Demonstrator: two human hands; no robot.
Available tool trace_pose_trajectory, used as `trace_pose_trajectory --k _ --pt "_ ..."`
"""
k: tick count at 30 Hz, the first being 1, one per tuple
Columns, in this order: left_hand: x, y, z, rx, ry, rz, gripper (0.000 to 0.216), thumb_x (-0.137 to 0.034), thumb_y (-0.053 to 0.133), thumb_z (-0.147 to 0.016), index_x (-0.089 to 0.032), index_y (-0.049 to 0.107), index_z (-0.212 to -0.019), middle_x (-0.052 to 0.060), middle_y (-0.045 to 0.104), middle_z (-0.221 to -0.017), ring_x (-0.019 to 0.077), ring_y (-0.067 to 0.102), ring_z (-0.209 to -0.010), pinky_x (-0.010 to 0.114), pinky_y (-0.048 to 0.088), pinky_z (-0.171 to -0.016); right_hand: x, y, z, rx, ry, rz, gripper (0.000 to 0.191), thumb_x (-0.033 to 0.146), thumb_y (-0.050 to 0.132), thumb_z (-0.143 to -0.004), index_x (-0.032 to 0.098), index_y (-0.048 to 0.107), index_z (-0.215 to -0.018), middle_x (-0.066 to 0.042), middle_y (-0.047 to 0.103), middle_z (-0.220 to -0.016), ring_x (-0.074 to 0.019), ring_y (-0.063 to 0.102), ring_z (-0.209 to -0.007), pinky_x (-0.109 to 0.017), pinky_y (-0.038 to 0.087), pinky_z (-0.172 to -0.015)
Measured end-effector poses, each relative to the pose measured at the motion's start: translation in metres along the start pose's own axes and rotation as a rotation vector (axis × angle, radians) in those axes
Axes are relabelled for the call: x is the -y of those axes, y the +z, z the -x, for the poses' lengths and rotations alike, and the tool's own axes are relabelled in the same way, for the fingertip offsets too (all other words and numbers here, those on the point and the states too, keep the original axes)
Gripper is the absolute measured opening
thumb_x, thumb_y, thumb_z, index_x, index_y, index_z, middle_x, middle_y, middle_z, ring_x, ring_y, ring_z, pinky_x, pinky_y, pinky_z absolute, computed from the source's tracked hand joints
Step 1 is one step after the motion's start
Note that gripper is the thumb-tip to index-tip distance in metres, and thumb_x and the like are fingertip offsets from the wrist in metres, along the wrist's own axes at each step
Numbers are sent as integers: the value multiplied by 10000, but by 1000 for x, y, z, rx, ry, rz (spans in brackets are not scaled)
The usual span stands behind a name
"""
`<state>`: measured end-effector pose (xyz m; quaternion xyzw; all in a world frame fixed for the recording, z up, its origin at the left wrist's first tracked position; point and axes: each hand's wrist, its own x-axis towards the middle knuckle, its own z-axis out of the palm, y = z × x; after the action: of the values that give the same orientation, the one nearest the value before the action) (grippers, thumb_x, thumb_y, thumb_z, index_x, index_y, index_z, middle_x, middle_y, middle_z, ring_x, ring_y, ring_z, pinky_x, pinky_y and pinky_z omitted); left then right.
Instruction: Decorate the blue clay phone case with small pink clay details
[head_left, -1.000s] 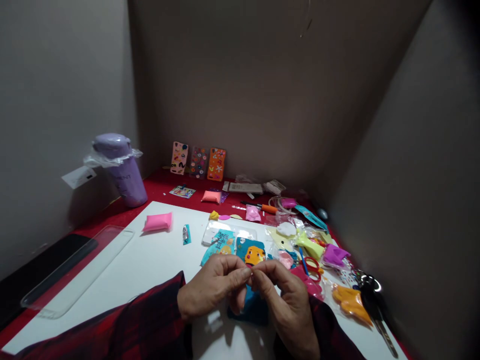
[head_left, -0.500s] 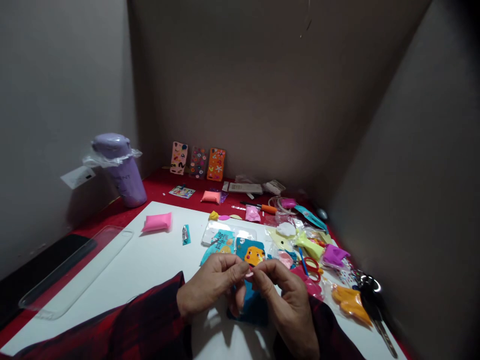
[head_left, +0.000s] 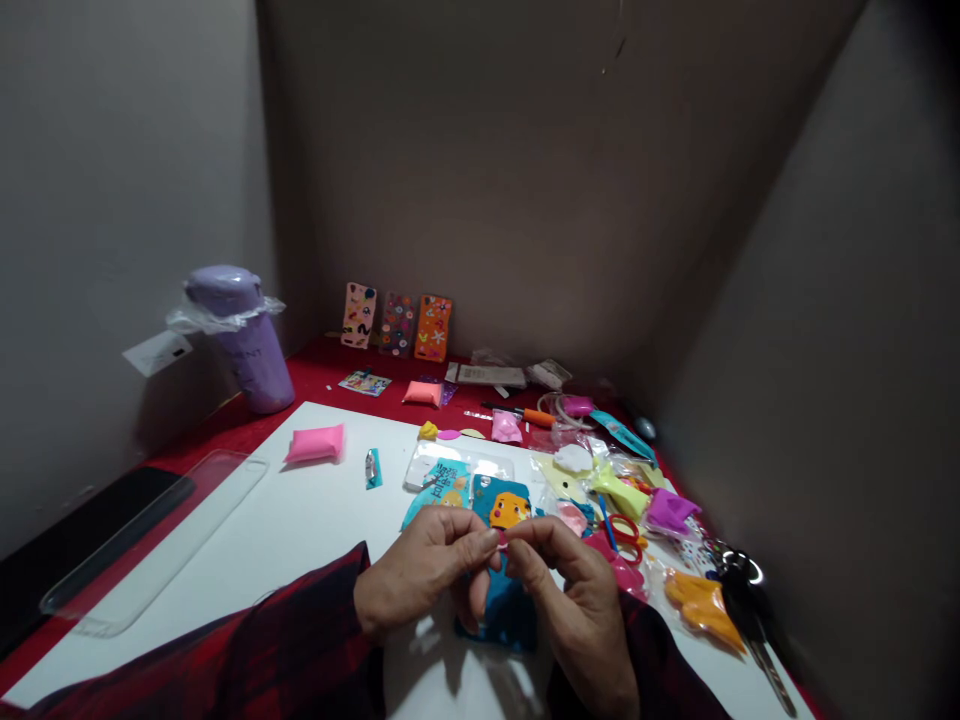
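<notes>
My left hand [head_left: 435, 570] and my right hand [head_left: 577, 595] meet fingertip to fingertip, both closed in a pinch. Between them is a small pink piece of modelling clay [head_left: 502, 546], mostly hidden by the fingers. Below lies a phone case covered in teal clay [head_left: 510, 612], with an orange clay face [head_left: 508, 509] near its top. Behind my left hand rests a light-blue printed packet [head_left: 442, 485], partly over a clear case [head_left: 487, 464]. Right of the teal case sit a light-pink clay lump [head_left: 573, 518] and a dark-pink clay piece [head_left: 626, 577].
A purple bottle [head_left: 255, 360] stands at the left, behind a clear phone case [head_left: 157, 550]. A pink clay packet [head_left: 315, 443] lies on the white sheet [head_left: 330, 520]. Red-handled scissors [head_left: 624, 535] and an orange clay bag [head_left: 703, 605] are at the right. Decorated cases [head_left: 433, 328] lean at the back.
My fingertips have shifted slightly around the pink clay, which shows at a different angle. Both hands stay in almost the same place over the teal case.
</notes>
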<state>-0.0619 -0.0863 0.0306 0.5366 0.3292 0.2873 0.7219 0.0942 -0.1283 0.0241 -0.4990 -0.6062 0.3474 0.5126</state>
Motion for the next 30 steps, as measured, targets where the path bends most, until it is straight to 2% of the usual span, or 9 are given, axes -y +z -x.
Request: trace_pose_trajectory --k 5,9,15,23,25,27,30 --pt "-1 0 0 -1 2 10 409 -540 554 -794 -142 534 -706 -2 584 -463 101 513 -401 215 424 -465 0 0 1 -1 27 30 213 350 565 -848 166 630 -761 -23 644 -668 -149 581 -611 -249 440 -583" --pt "-4 -1 -1 -7 -11 -4 459 -572 465 -832 -134 564 -739 4 586 -464 102 504 -376 212 410 -436 0 0 0 -13 15 17 234 360 549 -858 166 614 -744 -17 620 -660 -135 554 -604 -236 429 -565" --pt "-2 -1 0 -34 17 10 347 -464 597 -795 -143 525 -685 5 603 -481 102 534 -406 202 411 -452 0 0 -1 -22 0 14 239 361 554 -852 165 595 -721 -1 572 -620 -122 508 -571 -229 408 -538" --pt "-5 0 1 -34 -1 -43 382 -501 527 -826 -133 543 -725 11 600 -491 101 526 -398 212 428 -449 -1 -1 -2 -7 41 -39 247 372 544 -860 170 604 -732 -1 577 -637 -123 508 -584 -228 412 -550" --pt "-7 -2 1 -71 16 -101 399 -518 506 -833 -130 555 -753 13 606 -523 103 538 -411 216 436 -455 1 -2 -6 -18 45 -37 252 380 548 -855 170 598 -725 2 568 -634 -122 509 -585 -227 412 -547" --pt "-10 -6 2 -160 78 -167 386 -514 517 -829 -132 576 -822 1 600 -558 103 543 -450 214 439 -470 6 -6 -12 8 53 -6 265 388 545 -855 170 588 -712 1 571 -637 -125 518 -591 -230 413 -549" --pt "-12 -11 4 -328 179 -254 332 -471 555 -818 -151 595 -895 -16 570 -614 115 542 -547 217 444 -502 16 -15 -27 154 67 116 270 382 534 -859 170 593 -701 -2 601 -628 -130 534 -578 -236 407 -537"
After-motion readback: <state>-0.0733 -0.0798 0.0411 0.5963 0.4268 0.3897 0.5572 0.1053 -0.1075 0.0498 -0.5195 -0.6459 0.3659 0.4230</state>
